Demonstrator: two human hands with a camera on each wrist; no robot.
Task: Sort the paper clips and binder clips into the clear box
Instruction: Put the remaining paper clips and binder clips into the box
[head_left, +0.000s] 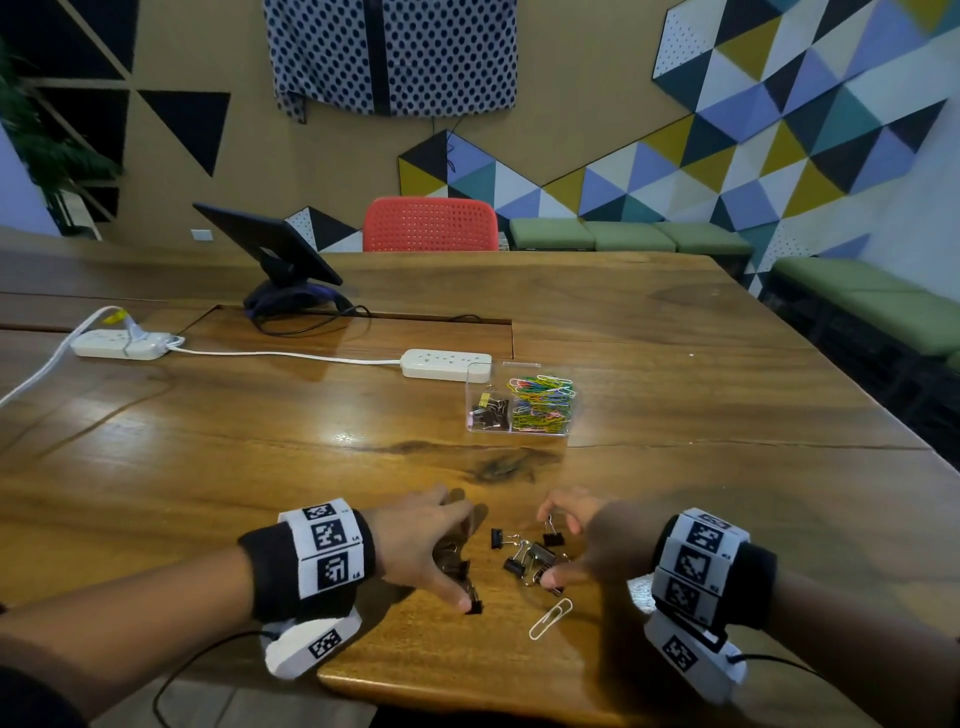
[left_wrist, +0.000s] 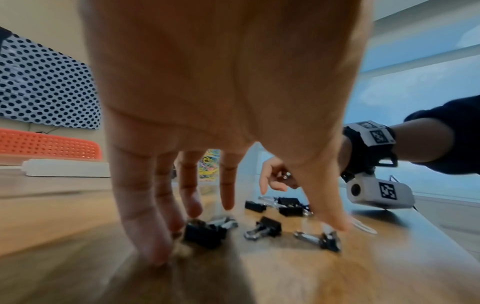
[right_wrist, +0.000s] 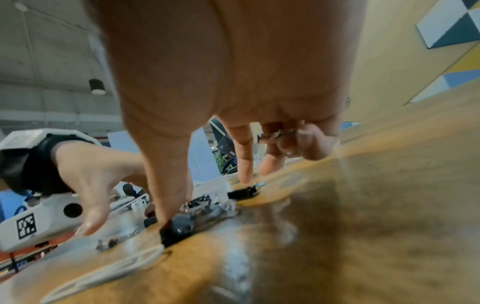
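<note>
Several black binder clips (head_left: 524, 558) lie scattered near the table's front edge, between my two hands. My left hand (head_left: 457, 558) spreads over the left ones with straight fingers (left_wrist: 145, 236) touching the wood and the thumb by one clip (head_left: 474, 606). My right hand (head_left: 558, 545) has its thumb on a clip (right_wrist: 176, 226) and its index finger over another clip (right_wrist: 244, 192). Its curled outer fingers grip a metal clip handle (right_wrist: 283, 135). A large white paper clip (head_left: 549, 618) lies in front. The clear box (head_left: 475, 374) stands further back, with binder clips on the left and coloured paper clips on the right.
Two white power strips (head_left: 447, 364) joined by a cable lie behind the box, and a tablet on a stand (head_left: 275, 254) sits further back. A red chair (head_left: 430, 224) is at the far side. The table's front edge (head_left: 467, 696) is just below my wrists.
</note>
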